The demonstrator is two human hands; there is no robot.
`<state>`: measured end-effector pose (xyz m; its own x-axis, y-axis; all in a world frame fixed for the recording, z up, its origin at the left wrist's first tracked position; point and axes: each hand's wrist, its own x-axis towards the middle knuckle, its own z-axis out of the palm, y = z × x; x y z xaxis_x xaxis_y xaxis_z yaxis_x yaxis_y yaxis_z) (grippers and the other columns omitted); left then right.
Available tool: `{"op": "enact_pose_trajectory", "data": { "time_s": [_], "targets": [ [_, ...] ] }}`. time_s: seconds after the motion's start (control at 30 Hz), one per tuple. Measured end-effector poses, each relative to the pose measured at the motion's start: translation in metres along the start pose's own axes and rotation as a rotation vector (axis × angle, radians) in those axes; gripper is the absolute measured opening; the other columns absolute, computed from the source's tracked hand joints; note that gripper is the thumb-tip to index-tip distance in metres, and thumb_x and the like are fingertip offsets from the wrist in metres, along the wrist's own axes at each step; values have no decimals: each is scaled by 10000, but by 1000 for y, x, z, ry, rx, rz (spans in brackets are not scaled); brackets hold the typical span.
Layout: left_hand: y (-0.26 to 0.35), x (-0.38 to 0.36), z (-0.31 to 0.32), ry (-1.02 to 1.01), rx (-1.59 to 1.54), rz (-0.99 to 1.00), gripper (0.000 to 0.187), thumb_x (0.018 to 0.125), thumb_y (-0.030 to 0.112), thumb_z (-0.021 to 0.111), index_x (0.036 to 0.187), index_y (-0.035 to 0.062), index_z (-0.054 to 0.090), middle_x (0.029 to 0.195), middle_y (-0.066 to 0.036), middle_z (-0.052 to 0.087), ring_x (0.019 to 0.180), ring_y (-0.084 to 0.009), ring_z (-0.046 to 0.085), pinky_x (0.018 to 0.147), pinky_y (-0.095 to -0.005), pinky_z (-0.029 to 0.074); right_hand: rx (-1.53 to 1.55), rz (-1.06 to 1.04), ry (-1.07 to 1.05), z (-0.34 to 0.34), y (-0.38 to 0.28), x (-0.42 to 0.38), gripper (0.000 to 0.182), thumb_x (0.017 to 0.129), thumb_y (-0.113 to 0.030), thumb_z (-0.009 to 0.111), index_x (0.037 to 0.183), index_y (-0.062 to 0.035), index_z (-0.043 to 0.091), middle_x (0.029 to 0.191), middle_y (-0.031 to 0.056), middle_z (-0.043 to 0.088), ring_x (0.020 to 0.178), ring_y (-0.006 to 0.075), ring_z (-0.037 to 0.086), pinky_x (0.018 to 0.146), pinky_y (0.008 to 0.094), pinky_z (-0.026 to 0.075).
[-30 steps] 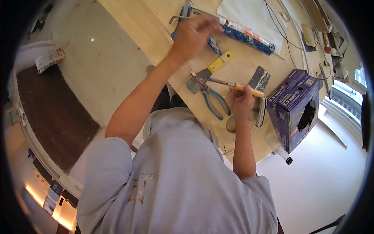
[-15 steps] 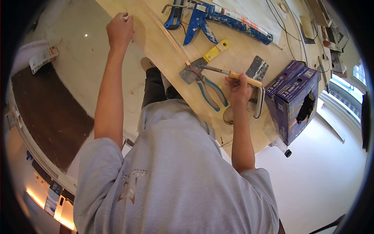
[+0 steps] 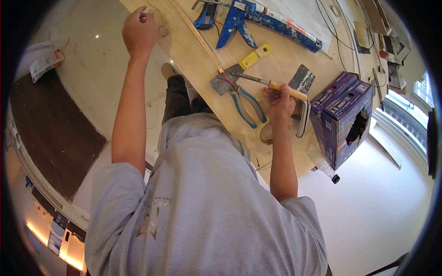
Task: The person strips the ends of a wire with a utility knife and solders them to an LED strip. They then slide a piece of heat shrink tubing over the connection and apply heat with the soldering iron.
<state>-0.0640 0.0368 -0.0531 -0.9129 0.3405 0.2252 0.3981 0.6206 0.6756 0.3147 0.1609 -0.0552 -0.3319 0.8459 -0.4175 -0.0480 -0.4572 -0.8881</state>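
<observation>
Left hand [image 3: 139, 31] moved from over caulking gun [image 3: 285, 28] to upper left; grip half-curled by thin wire [image 3: 163, 31], can't tell if holding. Right hand [image 3: 281, 103] grips soldering iron [image 3: 275, 86], upper centre, tip over scraper [image 3: 255, 56]; only that hand's there now.

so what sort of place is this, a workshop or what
Probably a room being renovated or fitted out rather than a permanent workshop: the table holds a smeared caulking gun, a yellow-handled scraper and a torn-open box marked 3.5 mm².
</observation>
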Motion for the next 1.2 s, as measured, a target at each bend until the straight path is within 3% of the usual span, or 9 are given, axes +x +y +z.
{"op": "enact_pose_trajectory", "data": {
  "time_s": [0.2, 0.4, 0.7, 0.8, 0.9, 1.0, 1.2],
  "targets": [
    [-5, -29, -11, -32, -228, -97, 357, 870, 229, 642, 1136, -9, 629, 879, -77, 634, 792, -167, 611, 762, -305, 499, -10, 2, 2, -1, 0, 0, 359, 976, -288, 516, 946, 59, 606, 783, 171, 673, 651, 191, 631, 645, 302, 531],
    [-22, -47, 3, 74, -188, -94, 459, 877, 257, 637, 1222, -31, 544, 940, -94, 578, 793, -174, 573, 758, -315, 484, 17, -2, -2, 0, 0, 0, 352, 974, -287, 521, 944, 54, 600, 780, 177, 673, 649, 197, 633, 637, 296, 525],
    [-52, -61, 33, 66, -125, -259, 577, 913, 346, 571, 1271, -93, 459, 1063, -222, 522, 874, -285, 560, 820, -379, 462, 24, 3, -4, -1, 0, 0, 357, 973, -291, 524, 938, 56, 603, 779, 175, 674, 638, 193, 627, 637, 294, 519],
    [-74, -64, 49, 30, -189, -249, 544, 948, 399, 490, 1146, -105, 543, 986, -249, 574, 862, -321, 583, 801, -405, 465, 19, -2, -7, -1, 0, 1, 364, 972, -296, 525, 927, 55, 609, 777, 172, 674, 633, 191, 624, 641, 294, 519],
    [-44, -67, 36, -79, -270, -317, 583, 977, 445, 388, 958, -95, 609, 852, -256, 617, 811, -371, 600, 778, -434, 468, 17, 1, -7, -1, 0, 1, 369, 972, -301, 526, 923, 55, 612, 775, 169, 675, 630, 189, 622, 641, 294, 518],
    [-33, -71, 38, -44, -197, -368, 634, 989, 459, 325, 827, -82, 614, 763, -258, 625, 773, -421, 597, 762, -455, 467, 20, 6, -4, 0, -1, 0, 371, 973, -304, 524, 924, 54, 612, 774, 165, 676, 630, 186, 621, 640, 293, 517],
    [-33, -69, 37, -69, -112, -390, 657, 987, 466, 299, 801, -80, 613, 824, -297, 631, 842, -464, 594, 782, -473, 460, 3, 1, 6, 0, -1, 0, 371, 975, -304, 521, 923, 52, 612, 775, 164, 676, 632, 186, 621, 636, 293, 515]
  ]
}}
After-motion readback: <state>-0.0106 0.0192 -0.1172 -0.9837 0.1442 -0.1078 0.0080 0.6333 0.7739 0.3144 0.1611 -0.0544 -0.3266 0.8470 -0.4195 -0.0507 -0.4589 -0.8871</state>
